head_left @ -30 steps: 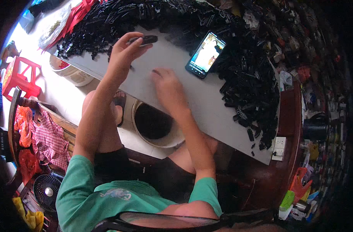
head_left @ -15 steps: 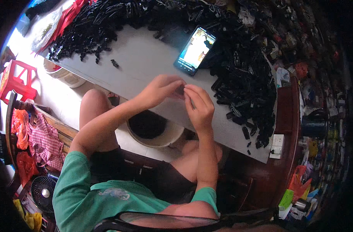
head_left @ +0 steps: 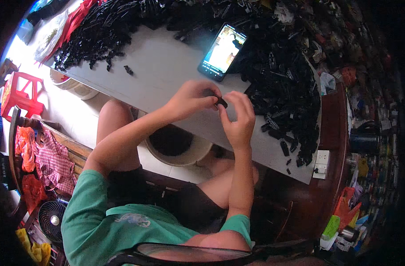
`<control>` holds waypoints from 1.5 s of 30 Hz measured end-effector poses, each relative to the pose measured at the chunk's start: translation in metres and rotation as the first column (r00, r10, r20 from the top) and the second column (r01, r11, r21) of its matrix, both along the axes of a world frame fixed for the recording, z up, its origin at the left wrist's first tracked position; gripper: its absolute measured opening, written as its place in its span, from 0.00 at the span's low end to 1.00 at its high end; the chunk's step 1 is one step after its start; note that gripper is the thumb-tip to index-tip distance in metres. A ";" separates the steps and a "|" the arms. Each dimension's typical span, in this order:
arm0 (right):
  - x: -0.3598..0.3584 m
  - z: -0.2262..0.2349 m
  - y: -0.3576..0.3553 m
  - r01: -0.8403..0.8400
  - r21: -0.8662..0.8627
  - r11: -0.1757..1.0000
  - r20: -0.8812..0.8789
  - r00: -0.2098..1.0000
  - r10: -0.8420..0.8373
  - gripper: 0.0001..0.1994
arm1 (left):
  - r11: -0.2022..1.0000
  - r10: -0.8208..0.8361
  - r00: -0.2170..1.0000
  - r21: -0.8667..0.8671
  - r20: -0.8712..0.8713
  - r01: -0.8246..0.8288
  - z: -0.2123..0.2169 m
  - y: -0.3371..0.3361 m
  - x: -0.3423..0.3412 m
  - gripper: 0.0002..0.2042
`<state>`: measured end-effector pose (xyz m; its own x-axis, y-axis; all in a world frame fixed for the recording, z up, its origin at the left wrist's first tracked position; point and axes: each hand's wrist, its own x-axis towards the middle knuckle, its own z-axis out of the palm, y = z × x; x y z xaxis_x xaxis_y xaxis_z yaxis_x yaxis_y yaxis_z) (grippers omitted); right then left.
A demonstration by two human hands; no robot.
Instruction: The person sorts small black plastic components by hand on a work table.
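Note:
Over the near edge of the pale table (head_left: pixel 153 57), my two hands meet around a small black plastic part (head_left: pixel 221 102). My left hand (head_left: pixel 194 101) pinches it between thumb and fingers. The thumb and fingertips of my right hand (head_left: pixel 239 117) close on its other end; those fingers are slightly blurred. Part of the piece is hidden behind my left fingers, and its exact kind is too small to make out. Just beyond my hands, a lit phone (head_left: pixel 222 52) lies on the table.
Heaps of black plastic parts (head_left: pixel 282 84) cover the table's right side, and more (head_left: pixel 96 40) lie far left. One loose piece (head_left: pixel 129 70) sits apart. Below the edge stands a tub (head_left: pixel 180 163) with black contents. A red stool (head_left: pixel 23 95) and a fan (head_left: pixel 52 220) are at left.
My hands have shifted slightly right, and my right fingers have spread a little. The black part now shows more plainly between them. The whole view has shifted slightly.

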<state>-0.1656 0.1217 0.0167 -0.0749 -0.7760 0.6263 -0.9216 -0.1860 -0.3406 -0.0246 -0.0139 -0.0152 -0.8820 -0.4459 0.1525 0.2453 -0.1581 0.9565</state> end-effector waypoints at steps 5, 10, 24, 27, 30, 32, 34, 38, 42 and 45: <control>-0.008 -0.021 0.001 -0.322 0.284 0.903 0.892 0.435 -0.126 0.13 | 0.994 -0.010 0.999 -0.112 -0.048 0.004 0.008 0.002 0.004 0.10; 0.007 -0.015 0.004 -0.293 0.182 0.939 0.912 0.406 -0.050 0.13 | 0.989 -0.102 0.976 0.082 -0.194 0.120 0.017 0.003 0.009 0.11; 0.006 0.005 -0.007 -0.016 0.055 0.998 -0.064 0.998 0.020 0.14 | 0.983 0.016 1.000 -0.181 -0.013 -0.018 0.004 0.000 0.016 0.08; 0.008 0.004 -0.006 -0.028 0.090 0.996 -0.104 0.994 0.037 0.12 | 0.956 0.040 0.999 -0.293 0.034 -0.028 0.008 0.000 0.021 0.08; 0.008 0.006 -0.005 -0.044 0.159 0.986 -0.133 0.989 0.065 0.11 | 0.949 0.028 0.997 -0.316 0.072 -0.004 0.011 0.000 0.023 0.07; 0.000 0.009 -0.002 -0.089 0.190 0.978 -0.123 0.986 0.114 0.09 | 0.959 0.003 0.997 -0.283 0.074 0.018 0.010 0.000 0.021 0.07; -0.001 0.015 0.004 -0.087 0.106 0.991 -0.123 0.987 0.100 0.09 | 0.897 0.190 0.974 -0.425 0.121 -0.122 0.006 -0.003 0.020 0.08; -0.001 0.006 0.002 0.015 0.048 0.999 -0.328 0.945 0.001 0.14 | 0.998 0.051 0.997 0.017 0.064 -0.052 -0.005 -0.002 0.014 0.09; 0.002 -0.004 -0.004 -0.067 0.064 0.996 -0.276 0.958 0.082 0.18 | 0.986 0.039 0.999 -0.165 0.036 -0.033 -0.013 0.000 0.006 0.11; 0.007 -0.002 -0.003 -0.056 0.071 0.996 -0.218 0.973 0.070 0.18 | 0.980 0.059 0.997 -0.191 0.048 -0.048 -0.009 0.001 0.007 0.12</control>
